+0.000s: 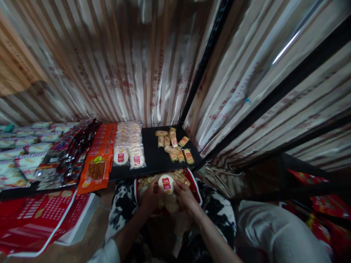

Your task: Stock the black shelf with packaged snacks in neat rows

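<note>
Pleated, shiny sheeting (153,73) printed with reddish lettering walls in a dim corner, where dark bars (206,58) run along the folds, a warm orange tint colors the far left, a bright sliver of light (286,47) shows at upper right, and a black shelf (150,155) stands above a brownish floor (103,212)

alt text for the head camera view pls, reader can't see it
A person's left hand and right hand hold a round white snack pack over a red, white-rimmed container of snacks. Beyond, a black shelf bears orange packets, stacked round packs and small yellow packets.
</note>
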The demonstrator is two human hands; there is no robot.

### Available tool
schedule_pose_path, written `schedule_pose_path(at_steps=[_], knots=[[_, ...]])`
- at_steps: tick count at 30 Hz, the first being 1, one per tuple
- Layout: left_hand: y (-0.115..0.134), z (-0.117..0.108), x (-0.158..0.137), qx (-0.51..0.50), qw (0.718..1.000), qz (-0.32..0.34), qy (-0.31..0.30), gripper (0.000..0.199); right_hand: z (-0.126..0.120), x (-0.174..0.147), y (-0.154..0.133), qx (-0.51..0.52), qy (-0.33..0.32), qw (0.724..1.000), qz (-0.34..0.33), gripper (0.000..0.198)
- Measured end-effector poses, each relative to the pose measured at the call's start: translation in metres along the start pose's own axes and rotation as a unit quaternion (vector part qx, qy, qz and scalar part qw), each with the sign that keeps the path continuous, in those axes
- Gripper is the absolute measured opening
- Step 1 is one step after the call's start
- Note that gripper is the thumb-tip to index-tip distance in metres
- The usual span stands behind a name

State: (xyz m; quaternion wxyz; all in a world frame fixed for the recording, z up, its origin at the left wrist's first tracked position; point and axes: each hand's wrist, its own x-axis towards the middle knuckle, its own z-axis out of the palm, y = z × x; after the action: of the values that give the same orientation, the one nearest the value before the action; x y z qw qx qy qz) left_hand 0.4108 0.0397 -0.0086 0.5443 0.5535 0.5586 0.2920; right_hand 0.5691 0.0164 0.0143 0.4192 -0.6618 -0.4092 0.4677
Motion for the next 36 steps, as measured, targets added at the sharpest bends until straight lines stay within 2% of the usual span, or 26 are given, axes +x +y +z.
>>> schedule_pose_path(at_steps=[4, 8, 11, 13, 17, 19, 21, 24, 26, 28, 30, 32, 36], knots=[[-0.003, -0.017, 0.003, -0.022, 0.999, 0.019, 0.022, 0.034, 0.021, -0.001, -0.011, 0.045, -0.086, 0.995, 0.016, 0.047], [0.004, -0.044, 0.001, 0.074, 0.996, 0.029, 0.042, 0.032, 0.033, 0.007, -0.010, 0.039, -0.098, 0.994, -0.035, 0.044], [0.013, -0.064, -0.004, 0.152, 0.984, 0.087, 0.012, 0.028, 0.038, 0.013, -0.011, -0.015, -0.054, 0.994, -0.091, 0.048], [0.021, -0.074, -0.007, 0.191, 0.971, 0.138, -0.030, 0.023, 0.041, 0.015, -0.016, -0.075, -0.046, 0.987, -0.135, 0.045], [0.037, -0.092, -0.010, 0.275, 0.938, 0.192, -0.091, 0.024, 0.046, 0.012, -0.031, -0.139, -0.116, 0.971, -0.154, 0.031], [0.044, -0.103, -0.008, 0.325, 0.920, 0.197, -0.098, 0.025, 0.050, 0.010, -0.038, -0.126, -0.148, 0.970, -0.146, 0.024], [0.050, -0.114, -0.004, 0.348, 0.915, 0.184, -0.090, 0.026, 0.055, 0.007, -0.043, -0.093, -0.158, 0.973, -0.138, 0.023], [0.051, -0.128, 0.005, 0.286, 0.947, 0.137, -0.045, 0.033, 0.067, 0.004, -0.047, -0.011, -0.136, 0.985, -0.105, 0.029], [0.047, -0.134, 0.010, 0.180, 0.977, 0.110, -0.019, 0.039, 0.078, 0.003, -0.046, 0.050, -0.115, 0.989, -0.074, 0.035], [0.040, -0.138, 0.015, 0.054, 0.995, 0.081, 0.013, 0.045, 0.089, 0.002, -0.043, 0.102, -0.099, 0.989, -0.047, 0.039], [0.032, -0.140, 0.017, -0.049, 0.996, 0.046, 0.056, 0.051, 0.100, 0.001, -0.040, 0.140, -0.090, 0.986, -0.028, 0.041], [0.023, -0.142, 0.016, -0.108, 0.990, 0.017, 0.089, 0.055, 0.109, 0.000, -0.037, 0.163, -0.087, 0.983, -0.015, 0.041], [0.004, -0.145, 0.010, -0.139, 0.981, -0.008, 0.138, 0.057, 0.126, -0.001, -0.036, 0.163, -0.053, 0.985, 0.006, 0.037]])
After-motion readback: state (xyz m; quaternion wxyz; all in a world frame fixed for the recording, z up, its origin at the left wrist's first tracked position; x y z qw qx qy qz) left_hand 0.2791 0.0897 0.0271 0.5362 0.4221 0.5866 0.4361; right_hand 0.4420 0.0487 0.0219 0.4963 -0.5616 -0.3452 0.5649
